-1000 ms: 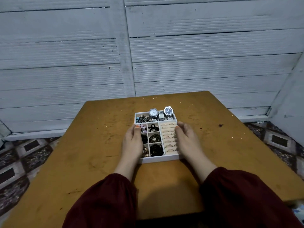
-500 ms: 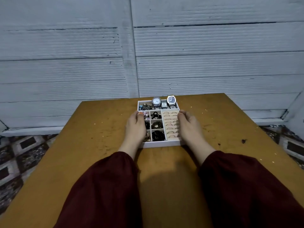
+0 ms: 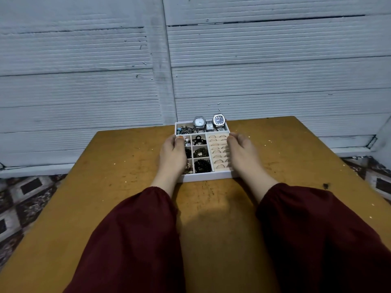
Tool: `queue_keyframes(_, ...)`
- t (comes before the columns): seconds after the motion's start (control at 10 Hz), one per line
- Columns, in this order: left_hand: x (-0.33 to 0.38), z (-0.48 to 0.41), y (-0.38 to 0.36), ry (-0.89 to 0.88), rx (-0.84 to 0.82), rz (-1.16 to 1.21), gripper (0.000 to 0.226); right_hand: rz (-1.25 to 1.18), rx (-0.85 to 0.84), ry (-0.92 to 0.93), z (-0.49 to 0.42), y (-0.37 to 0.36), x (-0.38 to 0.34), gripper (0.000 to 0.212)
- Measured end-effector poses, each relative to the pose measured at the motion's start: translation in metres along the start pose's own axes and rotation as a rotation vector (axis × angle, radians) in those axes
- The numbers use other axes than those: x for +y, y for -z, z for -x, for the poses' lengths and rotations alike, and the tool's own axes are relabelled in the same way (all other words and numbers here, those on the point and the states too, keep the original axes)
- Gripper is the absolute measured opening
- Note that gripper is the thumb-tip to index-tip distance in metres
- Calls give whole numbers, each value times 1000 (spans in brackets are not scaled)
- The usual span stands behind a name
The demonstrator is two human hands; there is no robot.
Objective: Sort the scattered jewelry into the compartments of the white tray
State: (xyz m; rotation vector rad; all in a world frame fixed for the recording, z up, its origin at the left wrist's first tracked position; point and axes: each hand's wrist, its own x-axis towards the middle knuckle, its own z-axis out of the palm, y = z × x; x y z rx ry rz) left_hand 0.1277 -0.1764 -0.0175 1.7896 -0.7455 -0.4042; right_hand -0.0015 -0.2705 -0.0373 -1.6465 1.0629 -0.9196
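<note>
The white tray (image 3: 203,177) sits near the far edge of the brown table (image 3: 118,170). Its back row holds three watches (image 3: 199,122) and small metal pieces (image 3: 184,130). The middle cells hold dark bead pieces (image 3: 202,166), and the beige slotted part on the right carries several rings (image 3: 218,152). My left hand (image 3: 171,158) holds the tray's left wall, thumb over the rim. My right hand (image 3: 243,155) holds the right wall the same way. The left column of cells is partly hidden by my left hand.
A ribbed grey wall (image 3: 254,70) rises right behind the table's far edge. Patterned floor tiles (image 3: 27,193) show at the left and right. A small dark speck (image 3: 325,185) lies on the table at the right. Dark red sleeves (image 3: 135,240) fill the foreground.
Both hands have slid the tray away from me toward the table's far edge, arms stretched further. The grip on both side walls is the same.
</note>
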Motion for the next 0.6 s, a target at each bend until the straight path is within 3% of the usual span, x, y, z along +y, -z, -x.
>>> queue_keyframes(0.3, 3, 9, 4, -4, 9, 10, 46, -12, -17, 9, 11, 7, -2, 39)
queue_keyframes(0.6, 5, 72, 19, -166, -26, -123, 45, 104, -12, 103, 69, 27, -15, 35)
